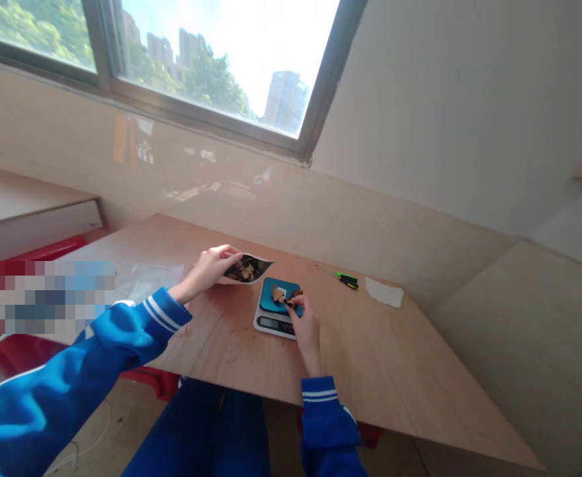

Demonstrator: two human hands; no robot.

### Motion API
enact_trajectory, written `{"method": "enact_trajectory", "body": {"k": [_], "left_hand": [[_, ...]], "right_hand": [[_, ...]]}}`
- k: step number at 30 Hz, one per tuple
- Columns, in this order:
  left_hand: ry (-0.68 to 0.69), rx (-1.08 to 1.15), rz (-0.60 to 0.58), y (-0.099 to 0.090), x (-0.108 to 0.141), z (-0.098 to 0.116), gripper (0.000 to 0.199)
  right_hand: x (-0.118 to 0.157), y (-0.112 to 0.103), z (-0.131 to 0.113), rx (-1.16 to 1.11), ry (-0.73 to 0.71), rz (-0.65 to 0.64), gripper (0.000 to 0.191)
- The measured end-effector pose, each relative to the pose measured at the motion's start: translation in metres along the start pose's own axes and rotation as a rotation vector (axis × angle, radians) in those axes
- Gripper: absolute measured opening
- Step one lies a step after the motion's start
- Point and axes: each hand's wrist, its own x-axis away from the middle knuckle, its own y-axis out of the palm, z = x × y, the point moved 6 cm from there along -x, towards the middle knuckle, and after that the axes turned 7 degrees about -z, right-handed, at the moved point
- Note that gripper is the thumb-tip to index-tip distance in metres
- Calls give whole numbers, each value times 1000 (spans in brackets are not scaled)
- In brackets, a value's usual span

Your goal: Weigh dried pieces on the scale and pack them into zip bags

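While your left hand [220,260] grasps the bag [261,268] at the far left of the scale [267,306], its mouth's long axis running sideways, your right hand's [308,324] grip pinches a dried piece [290,303], partly hiding the scale; a screwdriver [343,277] lies right, tip leftward.

This looks like a plain shared room in a city building, perhaps a canteen or classroom; which cannot be told. The signs are 2 wood-topped tables [385,377], red plastic seats [156,381], glossy beige wall tiles [370,218] under a white wall [444,99], and a metal-framed window [251,46] facing trees [216,79] and high-rise buildings [285,103]. A digital scale [275,326] and screwdriver [349,280] give 1 table a workbench look.
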Motion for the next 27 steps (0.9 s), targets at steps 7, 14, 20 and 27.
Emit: {"method": "enact_trajectory", "body": {"k": [7,14,20,27], "left_hand": [[-17,6,-49,0,4,3,41],[-12,27,-61,3,5,4,42],[5,42,-78,6,5,1,41],[49,72,-117,12,1,-8,42]], "right_hand": [[1,27,-4,109,-105,-123,13],[5,32,-11,144,-208,-154,27],[-18,-2,28,160,24,28,41],[-41,-12,75,115,113,-51,25]]}}
